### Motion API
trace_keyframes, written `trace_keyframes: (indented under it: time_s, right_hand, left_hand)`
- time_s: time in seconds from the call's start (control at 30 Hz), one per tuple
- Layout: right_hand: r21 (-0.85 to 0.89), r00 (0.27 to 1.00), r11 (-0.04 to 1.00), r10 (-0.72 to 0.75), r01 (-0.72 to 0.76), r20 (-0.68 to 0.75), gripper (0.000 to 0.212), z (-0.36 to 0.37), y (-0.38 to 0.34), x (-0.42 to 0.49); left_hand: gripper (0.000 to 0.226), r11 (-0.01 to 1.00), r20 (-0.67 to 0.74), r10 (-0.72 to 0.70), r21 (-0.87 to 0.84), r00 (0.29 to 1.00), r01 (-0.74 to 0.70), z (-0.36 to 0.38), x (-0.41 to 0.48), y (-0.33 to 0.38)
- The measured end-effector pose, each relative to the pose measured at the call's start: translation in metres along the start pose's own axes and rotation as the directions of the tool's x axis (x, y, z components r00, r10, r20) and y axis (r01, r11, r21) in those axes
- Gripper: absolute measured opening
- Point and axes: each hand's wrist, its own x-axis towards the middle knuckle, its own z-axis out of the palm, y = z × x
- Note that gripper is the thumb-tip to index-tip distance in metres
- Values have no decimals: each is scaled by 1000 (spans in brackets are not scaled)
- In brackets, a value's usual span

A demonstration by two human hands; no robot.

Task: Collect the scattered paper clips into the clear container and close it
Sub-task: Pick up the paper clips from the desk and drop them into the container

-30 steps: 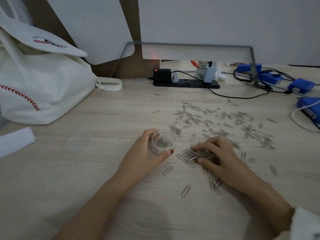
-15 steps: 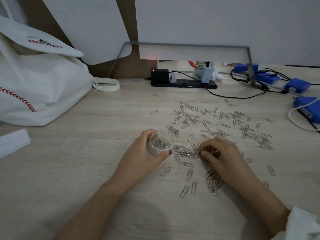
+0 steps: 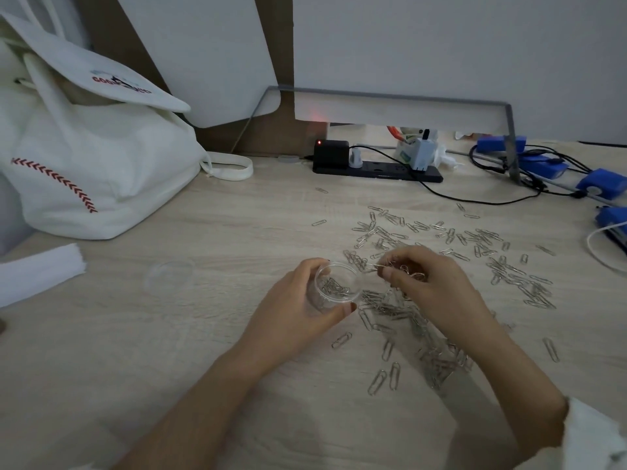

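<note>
My left hand (image 3: 298, 310) grips the small clear container (image 3: 336, 284), which stands open on the wooden table with several silver paper clips in it. My right hand (image 3: 431, 283) is raised just right of the container's rim and pinches a bunch of paper clips (image 3: 403, 268), some sticking out toward the container. Many more paper clips (image 3: 441, 239) lie scattered on the table beyond and right of my hands, and a pile (image 3: 390, 307) sits under my right wrist. The clear round lid (image 3: 168, 274) lies flat to the left.
A white cloth bag (image 3: 88, 157) stands at the back left and white paper (image 3: 34, 271) lies at the left edge. A black power strip (image 3: 376, 171) with plugs and cables runs along the back. Blue devices (image 3: 600, 184) with wires crowd the right rear.
My right hand gathered clips off the table, closed round a bunch and lifted it toward the container's rim. My left hand kept holding the container in place.
</note>
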Motion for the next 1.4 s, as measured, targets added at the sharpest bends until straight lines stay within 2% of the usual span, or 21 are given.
trace_keyframes:
  time_s: [0.17,0.27,0.33,0.5,0.7,0.83,0.97,1.03,1.07,1.13,1.2,1.27,1.4]
  right_hand:
    - [-213,988,969,-99,124,121,6,26,-22,21]
    - [-376,972,903,-148,209,184,12,41,-27,28]
    - [-424,961,873,-152,239,229,18,49,-28,28]
    - [-399,948,879,-155,261,278,21,51,-26,21]
    - [-324,949,910,-177,259,261,23,32,-30,4]
    - [-333,983,930,-119,159,137,26,4,-10,-24]
    - [-410,996,909,87,-75,10,43,-30,27,-66]
    - [-507,977,835,196,-214,-88,59,-40,46,-84]
    - [-562,964,783,234,-266,-130,74,-43,55,-90]
    - [-611,946,725,284,-319,-157,95,-42,66,-98]
    - [-597,956,751,274,-282,-107,94,-35,65,-97]
    - [-523,972,825,234,-215,-29,86,-24,54,-92]
    - [-345,987,933,137,-101,82,73,-4,28,-88]
  left_hand:
    - [67,1000,4,21,-18,1000,-21,1,3,-3]
    - [66,999,6,29,-17,1000,-29,2,3,-3]
    - [61,999,0,30,-16,1000,-30,1,4,-4]
    - [54,999,-2,42,-22,999,-43,1,4,-3]
    - [66,999,0,42,-29,999,-42,3,4,-6]
    - [63,1000,-8,21,-14,1000,-21,2,3,-4]
    - [61,1000,2,10,-26,1000,-10,1,2,-4]
    - [61,999,5,9,-35,1000,-9,2,2,-4]
    - [61,999,2,7,-36,1000,-7,2,2,-3]
    - [61,999,-4,5,-44,1000,-5,2,2,-3]
    - [64,999,1,1,-45,1000,-1,2,2,-2]
    - [68,999,6,-9,-47,1000,9,2,1,-1]
    - [59,997,-46,-54,-64,997,51,0,0,-1]
